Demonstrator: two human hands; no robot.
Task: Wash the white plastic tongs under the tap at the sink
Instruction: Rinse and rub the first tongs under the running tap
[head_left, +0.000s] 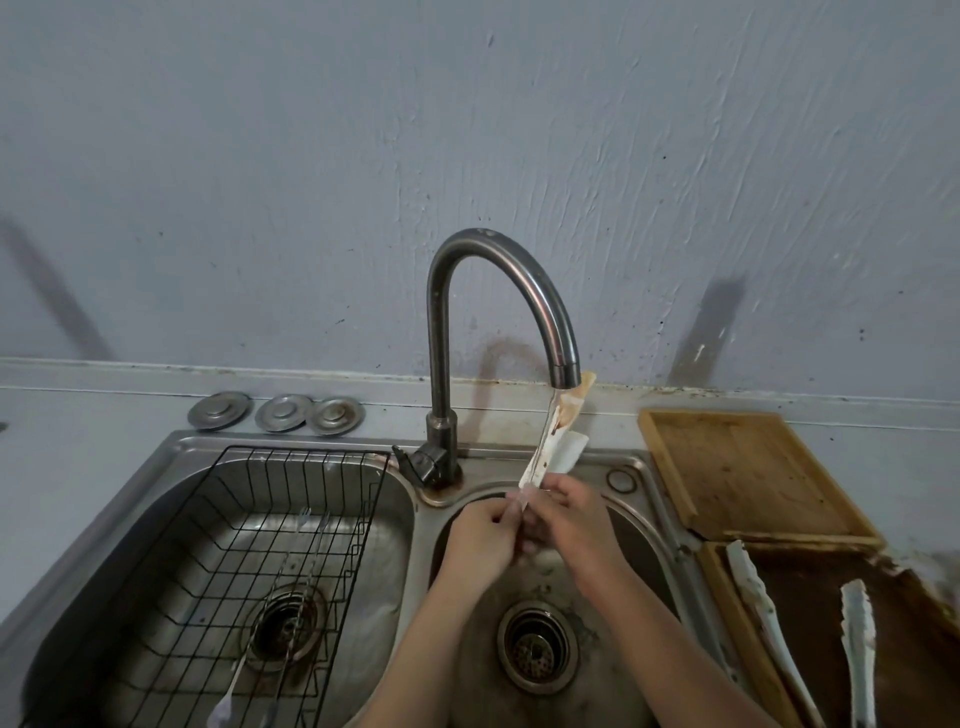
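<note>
The scene is dim and evenly lit, with a cool bluish cast over the wall (675, 156). Soft diagonal shadows fall on the wall at left and right, and a faint one lies behind the tap (498, 291). Dull highlights glint on the tap's curve and the sink (171, 452) rim. Wide-angle distortion bends the worktop (78, 415) edge and the corners. The hands (530, 525) are slightly soft; the far right edge is blurred.

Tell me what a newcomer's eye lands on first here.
First, the two hands, left hand and right hand, gripping stained white tongs upright under the curved tap over the right basin. Next, the black wire rack in the left basin, then two more tongs on the wooden board at right.
</note>
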